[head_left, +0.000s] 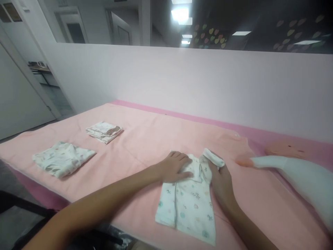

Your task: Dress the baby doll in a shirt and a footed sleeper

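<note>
A small white baby shirt (187, 205) with pastel prints lies on the pink blanket (145, 139) near the front edge. My left hand (174, 167) rests flat on its upper left part, fingers stretched out. My right hand (220, 180) is closed on the shirt's right sleeve (213, 158), which is lifted and folded inward over the collar.
Two folded white printed garments lie to the left: one (62, 159) near the front left edge, a smaller one (104, 131) farther back. A baby doll (293, 166) in white clothing lies at the right. A pale wall runs behind the table.
</note>
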A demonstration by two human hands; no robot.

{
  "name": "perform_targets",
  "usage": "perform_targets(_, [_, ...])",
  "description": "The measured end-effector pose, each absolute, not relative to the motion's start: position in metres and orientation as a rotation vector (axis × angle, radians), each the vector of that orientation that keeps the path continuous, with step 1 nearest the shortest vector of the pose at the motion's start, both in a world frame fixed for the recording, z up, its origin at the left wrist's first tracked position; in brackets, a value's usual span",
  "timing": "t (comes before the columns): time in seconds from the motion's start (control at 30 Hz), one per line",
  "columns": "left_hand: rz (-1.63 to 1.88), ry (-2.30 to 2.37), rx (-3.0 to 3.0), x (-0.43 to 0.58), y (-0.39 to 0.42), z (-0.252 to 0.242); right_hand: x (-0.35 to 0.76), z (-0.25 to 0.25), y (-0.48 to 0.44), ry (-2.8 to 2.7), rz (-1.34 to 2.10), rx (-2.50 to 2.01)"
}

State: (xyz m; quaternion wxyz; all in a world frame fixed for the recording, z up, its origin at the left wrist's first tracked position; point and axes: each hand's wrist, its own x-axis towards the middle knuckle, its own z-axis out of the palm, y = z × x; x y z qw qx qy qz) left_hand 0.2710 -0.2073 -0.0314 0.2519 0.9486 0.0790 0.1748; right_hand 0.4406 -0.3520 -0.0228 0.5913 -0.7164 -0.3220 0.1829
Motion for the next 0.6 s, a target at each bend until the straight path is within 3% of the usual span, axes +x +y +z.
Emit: perform_targets(0.6, [0.483, 0.438, 2.493, 0.264, -0.140, -0.027, 0.439, -0.027, -0.352, -0.801, 0.386, -1.677])
